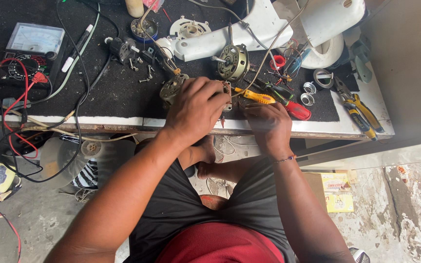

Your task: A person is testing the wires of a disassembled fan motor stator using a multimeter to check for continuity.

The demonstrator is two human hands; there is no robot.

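Both hands, left hand (196,109) and right hand (268,125), on a small motor (172,87).

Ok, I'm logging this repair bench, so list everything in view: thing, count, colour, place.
fan motor: one, brass-grey, mat edge, under the left hand
second motor: one, gold, mid mat
multimeter: one, black and grey, far left
screwdrivers: one yellow, one red-handled, by the right hand
pliers: one pair, yellow and blue, right edge
fan housing: white, top
loose screws: several, silver, mat
cardboard box: one, yellow, floor right
left hand: on the motor
right hand: at the bench edge
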